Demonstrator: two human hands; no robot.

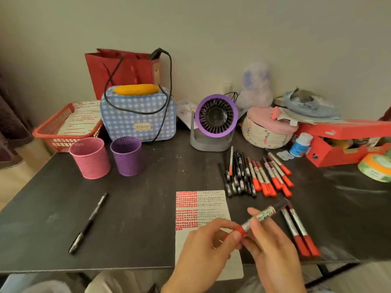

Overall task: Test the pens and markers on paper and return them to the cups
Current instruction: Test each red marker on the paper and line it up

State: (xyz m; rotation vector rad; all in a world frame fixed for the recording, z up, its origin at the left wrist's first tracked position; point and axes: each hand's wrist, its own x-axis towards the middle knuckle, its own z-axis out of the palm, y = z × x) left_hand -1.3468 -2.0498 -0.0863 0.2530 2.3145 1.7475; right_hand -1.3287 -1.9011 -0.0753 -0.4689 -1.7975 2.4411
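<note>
The marker (261,216) hangs just above the paper (211,199), its long axis running from 8 to 2 o'clock, the right hand (273,250) gripping its barrel and the left hand (203,250), at 8 o'clock, pinching the red cap (240,229).

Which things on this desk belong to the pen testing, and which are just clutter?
In use: marker, held by left hand and right hand; paper; pink cup; purple cup; pile of pens and markers; black pen.
Lying about: fan; checked bag; red basket; tape roll.
</note>
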